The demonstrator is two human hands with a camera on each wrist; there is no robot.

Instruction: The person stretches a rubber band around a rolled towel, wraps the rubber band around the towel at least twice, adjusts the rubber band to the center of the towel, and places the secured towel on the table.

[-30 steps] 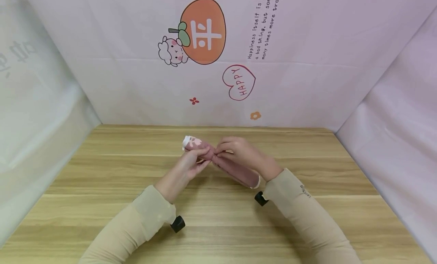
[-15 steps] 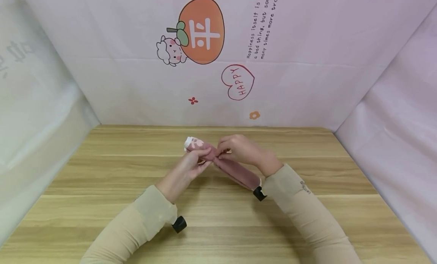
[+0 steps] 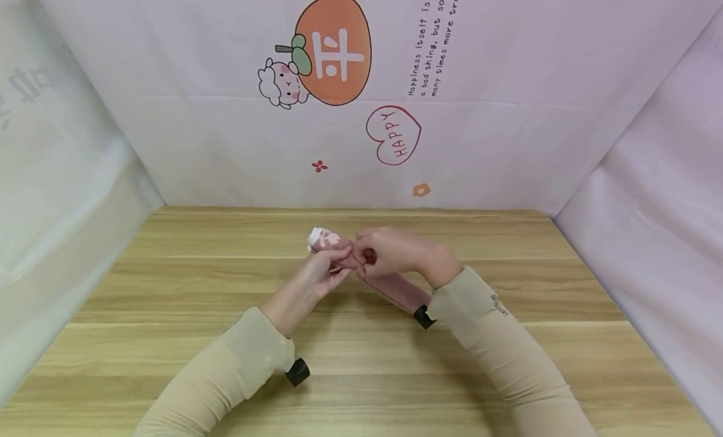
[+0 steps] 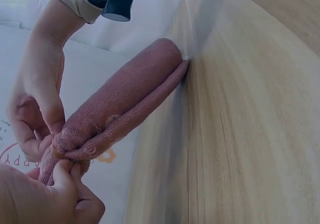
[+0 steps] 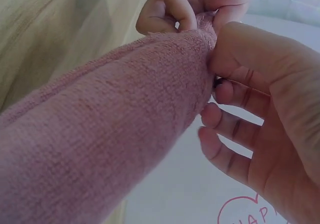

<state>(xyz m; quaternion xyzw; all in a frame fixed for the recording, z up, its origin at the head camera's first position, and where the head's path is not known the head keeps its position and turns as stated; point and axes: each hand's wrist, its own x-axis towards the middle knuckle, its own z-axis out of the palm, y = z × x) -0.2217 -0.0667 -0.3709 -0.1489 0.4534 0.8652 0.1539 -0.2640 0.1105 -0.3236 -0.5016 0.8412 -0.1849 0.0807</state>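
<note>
A dusty-pink rolled towel (image 3: 398, 291) with a pale floral pattern and a white edge at its far-left end lies slantwise between the two hands. Its middle is drawn in narrow, as the left wrist view shows. My left hand (image 3: 309, 279) grips the roll just left of that narrow part, thumb on top. From the other side my right hand (image 3: 398, 253) pinches at the narrow part with thumb and forefinger, its other fingers spread loosely in the right wrist view. A small dark bit (image 5: 218, 82) shows by the right fingertips. The roll's right half (image 4: 125, 89) extends away beneath the right wrist.
The wooden tabletop (image 3: 361, 374) spreads under both arms. White printed cloth (image 3: 226, 148) stands behind it, with more cloth at both sides. Black wrist devices (image 3: 297, 372) hang below the beige cuffs.
My right hand has shifted slightly left and turned, with its fingers more curled at the towel's middle. The right wrist now covers the towel's right end; my left hand has stayed almost still.
</note>
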